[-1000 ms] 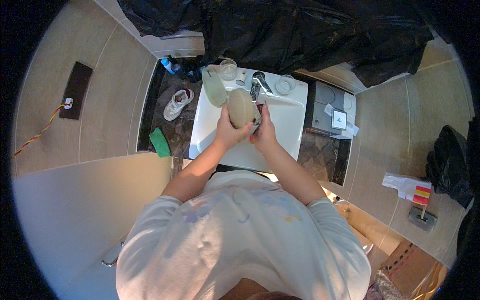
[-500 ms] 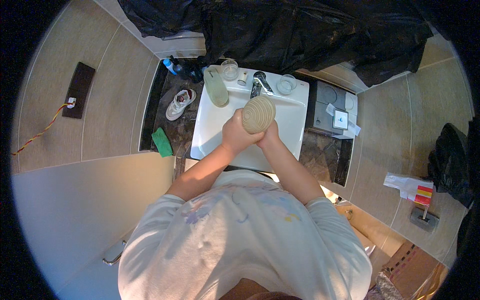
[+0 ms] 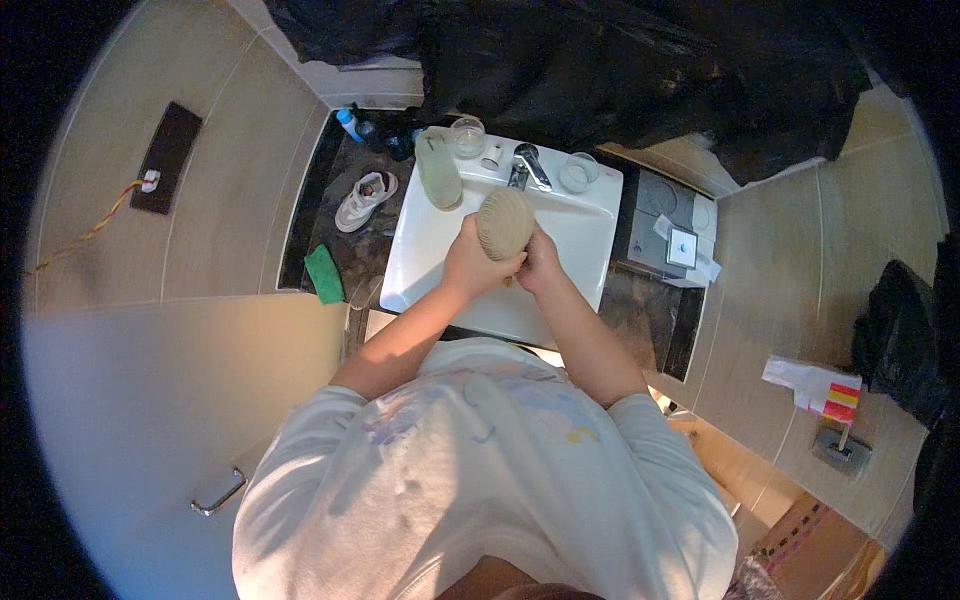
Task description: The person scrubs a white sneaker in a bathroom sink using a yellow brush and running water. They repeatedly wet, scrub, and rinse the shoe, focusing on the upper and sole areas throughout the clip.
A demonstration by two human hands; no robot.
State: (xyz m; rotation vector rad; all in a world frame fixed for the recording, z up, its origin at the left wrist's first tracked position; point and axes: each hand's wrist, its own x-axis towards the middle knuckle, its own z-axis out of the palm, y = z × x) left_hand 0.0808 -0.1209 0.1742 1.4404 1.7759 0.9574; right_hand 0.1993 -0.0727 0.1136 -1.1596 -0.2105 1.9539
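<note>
Here we are at the sink, and a shoe sits right over the basin, its tan ridged sole turned up, just in front of the tap. The left hand is closed round its left and near edge, a firm-looking hold. The right hand sits close against the other side, fingers lost behind the shoe, so I can't tell whether they pinch, press or spread. For good handling, I'd say let the left hand bear the weight, keep the sole clear of that metal spout, and stay low over the bowl so any drips land inside; a wet edge could slip. Now to the print: the white card on the grey box carries a small mark, too tiny to read. Over on the right wall, a white packet shows red and yellow bands, nothing legible, and the pale shirt wears faded coloured shapes. No brand can be made out.
</note>
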